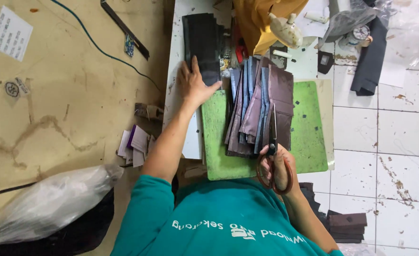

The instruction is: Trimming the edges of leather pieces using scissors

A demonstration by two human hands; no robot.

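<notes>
Right hand (276, 167) grips brown-handled scissors (273, 156), blades over fanned brown and blue leather pieces (261, 106); left hand (193, 85), open, rests flat on stacked black leather strips (201, 40) above the green cutting mat (309, 128)

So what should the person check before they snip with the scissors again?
1. Scissors gripped in the right hand: ok.
2. Blades pointing away from the body, over the fanned stack of dark pieces: ok.
3. Left hand away from the blades, resting on the black strips: ok.
4. Stack lying on the green mat: ok, though its far end runs past the mat.
5. Whether the blades are open or closed: cannot tell.
6. A marked cutting line on the pieces: cannot tell.
</notes>
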